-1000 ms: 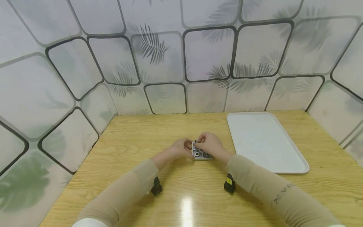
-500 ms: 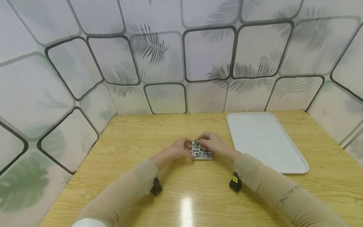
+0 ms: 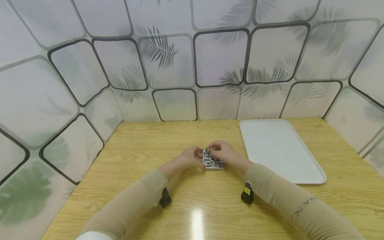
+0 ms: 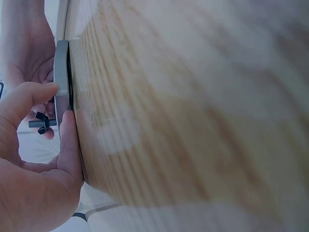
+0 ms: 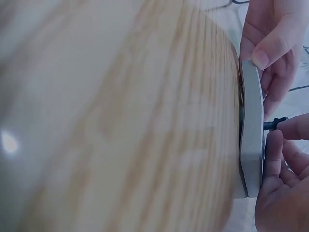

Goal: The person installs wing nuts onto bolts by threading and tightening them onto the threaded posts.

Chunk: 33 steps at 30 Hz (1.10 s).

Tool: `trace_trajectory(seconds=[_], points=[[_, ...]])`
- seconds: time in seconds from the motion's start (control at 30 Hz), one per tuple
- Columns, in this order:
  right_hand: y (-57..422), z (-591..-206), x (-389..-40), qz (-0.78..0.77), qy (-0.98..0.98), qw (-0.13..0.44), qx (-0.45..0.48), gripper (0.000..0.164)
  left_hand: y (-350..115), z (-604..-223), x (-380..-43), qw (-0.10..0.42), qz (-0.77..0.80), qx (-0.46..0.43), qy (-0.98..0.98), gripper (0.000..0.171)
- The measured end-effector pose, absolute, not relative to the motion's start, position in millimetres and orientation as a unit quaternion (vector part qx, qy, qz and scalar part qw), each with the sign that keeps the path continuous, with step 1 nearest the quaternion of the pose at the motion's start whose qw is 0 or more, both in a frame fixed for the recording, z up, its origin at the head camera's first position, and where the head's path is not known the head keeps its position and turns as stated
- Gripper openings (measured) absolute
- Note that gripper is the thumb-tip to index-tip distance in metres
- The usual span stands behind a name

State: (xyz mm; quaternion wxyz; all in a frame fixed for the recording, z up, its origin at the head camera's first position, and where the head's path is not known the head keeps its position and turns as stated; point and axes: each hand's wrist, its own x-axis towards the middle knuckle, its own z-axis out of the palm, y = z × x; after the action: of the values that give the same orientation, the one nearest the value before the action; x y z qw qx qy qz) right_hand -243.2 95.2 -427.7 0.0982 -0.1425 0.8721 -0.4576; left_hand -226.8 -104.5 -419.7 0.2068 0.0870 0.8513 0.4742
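A grey metal plate (image 3: 213,164) with round holes lies flat on the wooden table. From its far left corner a threaded bolt (image 4: 36,123) stands up, carrying a black wing nut (image 4: 43,123). My left hand (image 3: 189,157) grips the plate's left edge, thumb on top and a finger low along the side in the left wrist view. Curled over the plate, my right hand (image 3: 223,152) has its index fingertip and thumb at the wing nut, seen closest in the right wrist view. This hand covers the plate's far right part in the head view.
A white rectangular tray (image 3: 279,150) lies to the right of the hands. Patterned panels (image 3: 220,60) enclose the table at the back and sides. A black wrist device (image 3: 165,198) hangs under the left sleeve, another black device (image 3: 247,194) under the right.
My right hand drew back to the right from the bolt, uncovering more of the plate, then shifted slightly left again. My left hand and the plate stay in place.
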Motion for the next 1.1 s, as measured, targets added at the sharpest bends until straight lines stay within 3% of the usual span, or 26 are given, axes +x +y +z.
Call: trace_trajectory(seconds=[0.7,1.1], points=[[89.7,-429.0,-239.7,-0.433,0.893,0.066,-0.102,0.017,-105.5,-420.8,-226.8,0.216,0.482,0.081,0.845,0.076],[82.5,-427.5,-239.1,-0.388,0.917,0.046,-0.079,0.02,-105.8,-419.3,-226.3,0.215,0.476,0.078,0.849,0.077]])
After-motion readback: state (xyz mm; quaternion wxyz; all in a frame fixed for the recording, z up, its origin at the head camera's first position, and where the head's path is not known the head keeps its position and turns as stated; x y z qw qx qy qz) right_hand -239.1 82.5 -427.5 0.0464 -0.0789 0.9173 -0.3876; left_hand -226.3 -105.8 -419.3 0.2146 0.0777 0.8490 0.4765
